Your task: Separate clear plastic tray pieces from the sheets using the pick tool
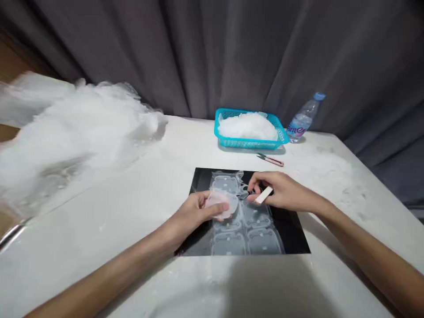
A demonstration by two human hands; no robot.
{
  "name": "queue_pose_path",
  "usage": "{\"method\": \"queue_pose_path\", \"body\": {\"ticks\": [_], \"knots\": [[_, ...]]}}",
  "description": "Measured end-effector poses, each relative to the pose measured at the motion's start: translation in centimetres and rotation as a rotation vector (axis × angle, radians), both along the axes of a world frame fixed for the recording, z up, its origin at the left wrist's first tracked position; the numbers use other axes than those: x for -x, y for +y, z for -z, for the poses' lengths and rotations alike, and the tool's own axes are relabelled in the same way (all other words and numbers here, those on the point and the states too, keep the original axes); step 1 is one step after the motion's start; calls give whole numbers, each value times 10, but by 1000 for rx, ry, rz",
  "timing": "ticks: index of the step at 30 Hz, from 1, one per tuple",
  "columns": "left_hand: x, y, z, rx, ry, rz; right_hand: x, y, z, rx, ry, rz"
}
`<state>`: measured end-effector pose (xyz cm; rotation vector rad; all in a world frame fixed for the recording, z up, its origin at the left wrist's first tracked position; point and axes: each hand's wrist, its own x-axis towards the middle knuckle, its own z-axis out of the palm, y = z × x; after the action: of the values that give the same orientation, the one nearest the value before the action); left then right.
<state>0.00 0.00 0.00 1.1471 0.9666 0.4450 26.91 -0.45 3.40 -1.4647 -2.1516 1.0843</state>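
The left hand [192, 211] grips with its fingers a pale translucent pouch [221, 198], above the left half of a black mat [294, 236] on the desk [139, 203]. In the right hand [281, 189], bent fingers hold a cream stick [264, 195]; whether they touch also the clear plastic sheet [258, 215] on the mat, I cannot tell. Near the desk's far edge stands a blue basket [250, 143] with white fluff [248, 126].

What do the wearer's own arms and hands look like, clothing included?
The left hand and right hand are bare; no gloves, rings or watch show. The left forearm and right forearm are slender and uncovered as far as the view reaches: no sleeves or cables.
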Motion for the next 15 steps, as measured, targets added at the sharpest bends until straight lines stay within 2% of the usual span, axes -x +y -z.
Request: {"method": "queue_pose_path", "body": {"ticks": [2, 4, 7, 9, 11, 13, 15], "knots": [[3, 3, 1, -42, 61, 6, 2, -4, -6, -105, 80, 29], [6, 5, 2, -96, 122, 41, 10, -3, -9, -197, 132, -6], [12, 10, -1, -204, 215, 157, 34, 14, -8, -322, 155, -184], [16, 14, -3, -254, 240, 220, 51, 32, -5, -289, 158, -362], [21, 19, -6, -291, 240, 257, 65, 51, -2, -187, 155, -492], [24, 22, -8, -305, 240, 278, 71, 63, 1, -95, 144, -526], [26, 23, -10, -294, 239, 281, 71, 68, 3, -46, 143, -482]]}}
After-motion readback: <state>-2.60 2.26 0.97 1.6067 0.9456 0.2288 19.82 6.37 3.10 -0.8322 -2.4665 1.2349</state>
